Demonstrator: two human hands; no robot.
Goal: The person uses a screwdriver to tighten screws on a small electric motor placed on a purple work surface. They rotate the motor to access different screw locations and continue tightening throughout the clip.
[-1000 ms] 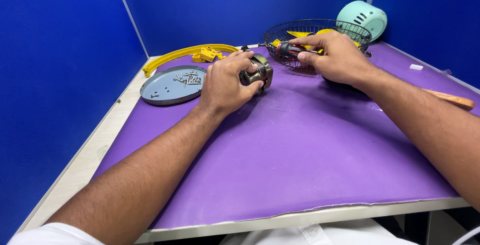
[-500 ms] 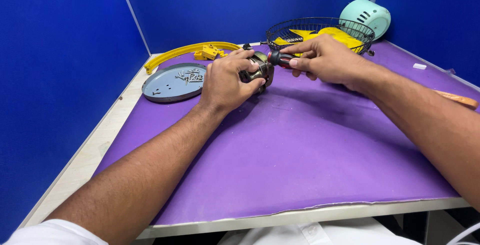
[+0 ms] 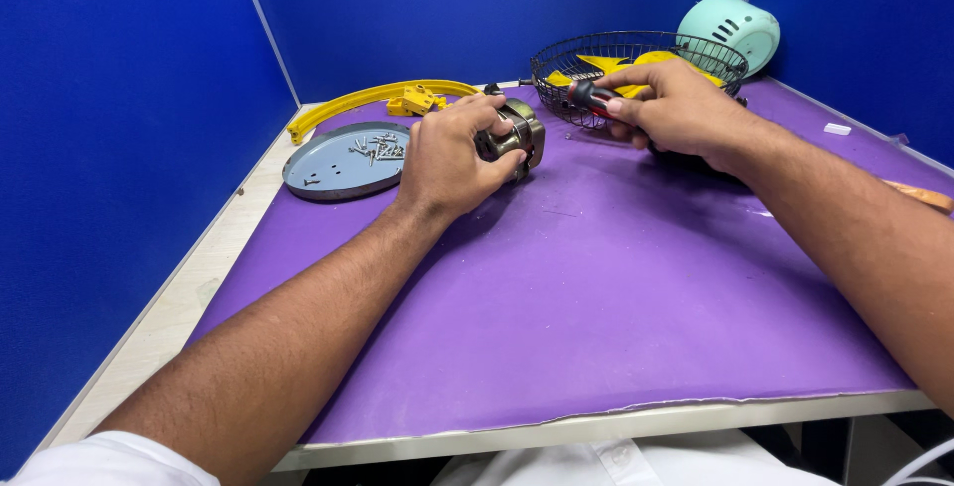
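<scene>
My left hand [image 3: 452,153] grips a small round metal motor part [image 3: 519,136] and holds it on its edge on the purple mat [image 3: 596,307]. My right hand [image 3: 676,108] is closed around a screwdriver with a red and black handle [image 3: 591,96], just right of the motor part. The screwdriver's tip is hidden behind my fingers and the part.
A round grey tray [image 3: 343,160] with several loose screws lies at the left. Behind it lie a curved yellow plastic ring [image 3: 373,103] and small yellow pieces. A black wire fan guard [image 3: 636,54] holding yellow blades stands at the back, with a mint-green fan housing [image 3: 730,29] beyond.
My right hand has drawn the screwdriver slightly back to the right from the motor part. My left hand keeps the part in the same place.
</scene>
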